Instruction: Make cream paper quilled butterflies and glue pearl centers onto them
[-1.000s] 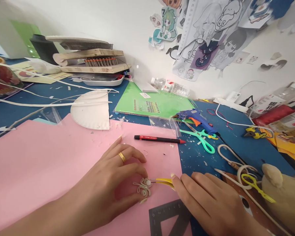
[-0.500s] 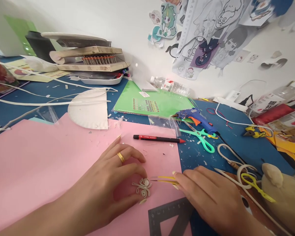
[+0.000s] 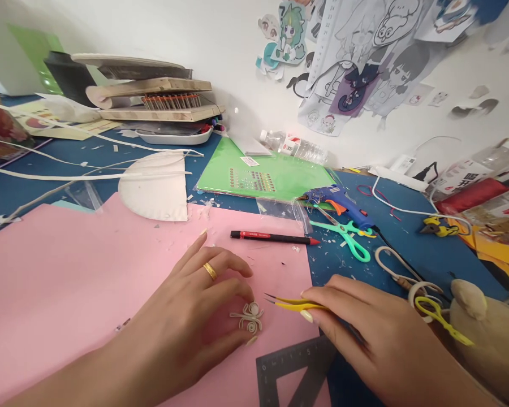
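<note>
One half-round white plate [image 3: 155,192] lies across the pink sheet's [image 3: 68,271] far edge. Over the sheet's middle, the left hand [image 3: 199,294], wearing one gold ring, is loosely curved, thumb and forefinger parted either side of one coiled ornament [image 3: 249,317]; whether they touch it, I can't tell. That ornament lies on the sheet, two spirals showing. One pen [image 3: 271,237] lies farther up the sheet, one dark set square [image 3: 274,364] across its near right side. One pair of yellow tweezers [image 3: 290,303], tips slightly parted and clear of the ornament, is pinched in the right hand [image 3: 365,328] at the sheet's right edge. Right of the sheet are one blue glue gun [image 3: 339,202] and one pair of green scissors [image 3: 352,240].

As for containers, beyond the sheet one white tray [image 3: 173,138] holds something flat and dark; farther right, one clear bottle [image 3: 301,148] lies on its side.
</note>
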Tool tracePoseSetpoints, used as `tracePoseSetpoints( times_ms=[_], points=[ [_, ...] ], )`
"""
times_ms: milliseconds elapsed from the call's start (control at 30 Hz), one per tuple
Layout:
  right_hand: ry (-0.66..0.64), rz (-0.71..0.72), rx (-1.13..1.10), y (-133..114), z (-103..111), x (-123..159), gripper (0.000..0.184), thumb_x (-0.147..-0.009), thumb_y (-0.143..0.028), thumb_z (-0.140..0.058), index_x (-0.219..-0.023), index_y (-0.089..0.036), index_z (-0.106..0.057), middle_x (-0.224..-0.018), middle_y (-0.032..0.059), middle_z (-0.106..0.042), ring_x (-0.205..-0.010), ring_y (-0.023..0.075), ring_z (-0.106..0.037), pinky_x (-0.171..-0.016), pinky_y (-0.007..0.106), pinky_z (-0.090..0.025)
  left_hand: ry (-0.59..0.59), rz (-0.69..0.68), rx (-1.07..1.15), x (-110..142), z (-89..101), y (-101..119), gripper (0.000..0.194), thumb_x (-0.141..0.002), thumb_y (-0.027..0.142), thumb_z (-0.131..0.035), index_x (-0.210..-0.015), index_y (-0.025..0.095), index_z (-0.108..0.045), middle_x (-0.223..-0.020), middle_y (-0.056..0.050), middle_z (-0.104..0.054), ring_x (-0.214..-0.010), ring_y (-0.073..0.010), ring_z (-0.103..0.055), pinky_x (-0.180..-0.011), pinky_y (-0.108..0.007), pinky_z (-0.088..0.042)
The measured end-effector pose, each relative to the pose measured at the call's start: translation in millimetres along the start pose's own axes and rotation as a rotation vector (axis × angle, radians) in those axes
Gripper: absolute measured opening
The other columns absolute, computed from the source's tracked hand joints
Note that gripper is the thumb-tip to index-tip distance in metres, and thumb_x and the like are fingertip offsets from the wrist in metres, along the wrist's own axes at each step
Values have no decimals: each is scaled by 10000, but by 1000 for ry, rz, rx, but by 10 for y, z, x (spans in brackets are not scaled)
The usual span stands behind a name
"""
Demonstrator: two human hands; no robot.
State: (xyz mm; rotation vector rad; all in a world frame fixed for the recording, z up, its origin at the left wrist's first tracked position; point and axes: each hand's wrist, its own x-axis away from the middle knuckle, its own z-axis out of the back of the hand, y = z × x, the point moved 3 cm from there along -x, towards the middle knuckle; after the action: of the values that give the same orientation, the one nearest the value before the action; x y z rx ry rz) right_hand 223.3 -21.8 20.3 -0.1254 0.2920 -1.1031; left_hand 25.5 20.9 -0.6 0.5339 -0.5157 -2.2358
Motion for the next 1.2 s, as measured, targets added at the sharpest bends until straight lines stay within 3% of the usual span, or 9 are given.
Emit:
tracePoseSetpoints(
  times_ms=[167,533,1200],
  points=[
    [-13,-6,22,-58,-5,-15,210,-889,-214,-392,-784,-254,-570,-733,-51,-620,-622,111,-586,-528,222,-413,6,-1,-8,1,-3,0,50,-789,298,-562,-807,264,-595,-950,5,-595,-942,-175,-540,-1069,-504,-148],
    [25,63,87,-111,-38,0,242,-907,-202,-369,-904,-246,-607,-737,-36,-620,-624,104,-590,-528,240,-393,-3,-7,-5,2,-6,-4,28,-785,276,-571,-798,257,-588,-952,6,-585,-943,-178,-533,-1075,-503,-125],
    [57,67,52,-137,-44,-13,295,-922,-189,-336,-837,-236,-615,-685,-36,-608,-604,104,-573,-526,249,-357,-3,3,0,4,-4,-2,50,-781,294,-576,-814,264,-600,-953,2,-597,-944,-184,-543,-1075,-517,-135]
  ],
)
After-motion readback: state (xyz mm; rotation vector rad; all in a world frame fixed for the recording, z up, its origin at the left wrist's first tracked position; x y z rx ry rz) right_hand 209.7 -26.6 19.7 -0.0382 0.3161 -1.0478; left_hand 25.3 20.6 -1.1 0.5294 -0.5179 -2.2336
